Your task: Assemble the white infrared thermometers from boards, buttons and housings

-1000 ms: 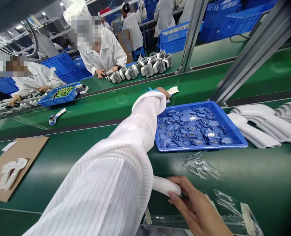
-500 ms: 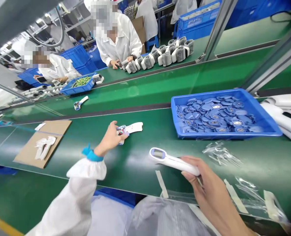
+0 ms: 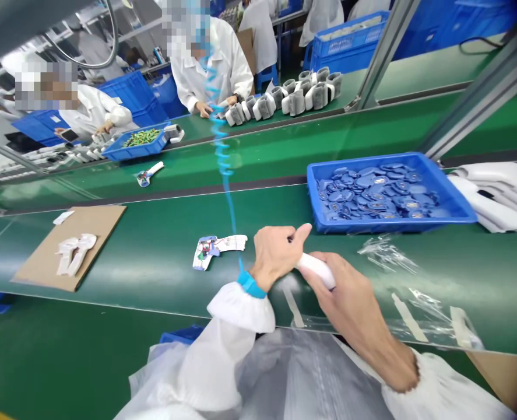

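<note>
My right hand [image 3: 345,297] grips the handle of a white handheld electronic device [image 3: 316,269] on the green conveyor belt [image 3: 131,256]. My left hand [image 3: 276,256] closes over the device's far end and hides its head, with the thumb raised. A blue wrist strap [image 3: 252,284] on that wrist trails a coiled blue cord [image 3: 223,157] upward. To the left of this hand, apart from it, a small circuit board in a white plastic shell [image 3: 208,252] lies on the belt.
A blue tray of round blue parts [image 3: 323,198] stands beyond my hands, with white plastic housings [image 3: 489,195] to its right. Transparent plastic bags [image 3: 387,254] lie on the belt. White shells rest on a cardboard sheet [image 3: 68,248]. Co-workers [image 3: 210,70] handle parts farther along.
My left hand has let go of the circuit board piece, which stays on the belt, and has moved right onto the device. The device's head is now hidden, and the device is held in both hands.
</note>
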Available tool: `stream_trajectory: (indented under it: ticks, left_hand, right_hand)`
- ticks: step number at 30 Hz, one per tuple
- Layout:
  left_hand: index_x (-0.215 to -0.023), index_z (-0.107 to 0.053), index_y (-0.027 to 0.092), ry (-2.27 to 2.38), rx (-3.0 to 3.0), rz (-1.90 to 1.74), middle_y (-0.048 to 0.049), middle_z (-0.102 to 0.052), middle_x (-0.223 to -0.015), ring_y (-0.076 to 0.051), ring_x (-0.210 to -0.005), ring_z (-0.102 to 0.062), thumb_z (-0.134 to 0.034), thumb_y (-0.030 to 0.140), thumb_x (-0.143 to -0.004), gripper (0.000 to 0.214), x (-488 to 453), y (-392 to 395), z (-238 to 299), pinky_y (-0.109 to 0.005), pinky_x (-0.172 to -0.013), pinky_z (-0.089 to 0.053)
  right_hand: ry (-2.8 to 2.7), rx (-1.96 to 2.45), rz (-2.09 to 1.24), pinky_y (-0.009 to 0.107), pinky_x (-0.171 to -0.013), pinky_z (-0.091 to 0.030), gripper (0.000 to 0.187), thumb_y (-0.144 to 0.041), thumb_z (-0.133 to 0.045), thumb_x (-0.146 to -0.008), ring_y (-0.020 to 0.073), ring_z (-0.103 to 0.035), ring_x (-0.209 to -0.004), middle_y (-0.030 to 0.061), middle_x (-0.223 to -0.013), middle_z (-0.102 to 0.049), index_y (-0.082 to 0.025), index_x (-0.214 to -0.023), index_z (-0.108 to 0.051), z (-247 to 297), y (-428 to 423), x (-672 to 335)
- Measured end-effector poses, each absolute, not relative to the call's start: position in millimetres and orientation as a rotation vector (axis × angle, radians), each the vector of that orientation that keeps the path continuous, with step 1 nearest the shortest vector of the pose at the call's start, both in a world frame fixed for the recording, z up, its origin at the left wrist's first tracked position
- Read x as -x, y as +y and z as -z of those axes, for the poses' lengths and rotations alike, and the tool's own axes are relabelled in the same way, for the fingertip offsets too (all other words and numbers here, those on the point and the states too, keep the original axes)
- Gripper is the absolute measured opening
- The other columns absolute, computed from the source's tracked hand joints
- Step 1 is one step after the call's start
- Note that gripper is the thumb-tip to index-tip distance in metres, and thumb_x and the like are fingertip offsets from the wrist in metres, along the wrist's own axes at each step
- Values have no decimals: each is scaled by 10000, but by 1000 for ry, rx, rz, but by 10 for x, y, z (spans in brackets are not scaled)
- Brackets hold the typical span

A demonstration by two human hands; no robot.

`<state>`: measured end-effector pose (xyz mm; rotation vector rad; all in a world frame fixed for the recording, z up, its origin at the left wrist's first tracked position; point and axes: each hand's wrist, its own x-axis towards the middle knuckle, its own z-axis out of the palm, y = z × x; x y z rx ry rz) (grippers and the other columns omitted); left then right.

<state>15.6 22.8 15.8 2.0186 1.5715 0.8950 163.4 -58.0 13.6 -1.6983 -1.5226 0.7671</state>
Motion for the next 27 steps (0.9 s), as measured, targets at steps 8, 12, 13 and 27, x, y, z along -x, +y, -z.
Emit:
stream_trajectory:
  ticks: [8, 12, 13, 27]
  left_hand:
    - [-516, -475, 214, 1619, -1361, -1380, -1, -511, -506, -138, -531, -521, -437, 615, -1040, 661, -156, -21, 89, -284, -622, -436]
    - [-490, -422, 215, 1795, -1428, -1314, 9, -459, -491, -133, -541, -480, -494, 507, -1028, 616, -313, 142, 130, -284, -619, -395]
    - [-484, -399, 213, 1823, -1452, -1291, 10, -437, -489, -132, -542, -463, -505, 476, -1021, 607, -327, 181, 106, -287, -615, -383]
    - [-709, -594, 182, 1154, -1400, -911, 34, -573, -643, -103, -601, -469, -831, 418, -774, 341, -88, -235, -496, -245, -574, -362]
  right_hand:
    - [-1277, 1660, -1781, 244, -443, -328, 471, -636, -502, -935, 110, -445, -478, 15, -697, -600, -190, -963, -650, -184, -601, -1628]
    - [-1885, 1722, -986, 296, -541, -295, 416, -448, -393, -995, 188, -562, -556, 117, -739, -685, -151, -1030, -682, -67, -689, -1409]
    - [-1901, 1742, -910, 306, -544, -277, 423, -425, -380, -994, 197, -561, -547, 135, -731, -687, -135, -1009, -689, -44, -692, -1391]
    - [-1573, 1545, -1211, 256, -613, -501, 422, -586, -734, -838, 171, -621, -649, 21, -783, -734, -209, -1006, -824, -41, -797, -1885]
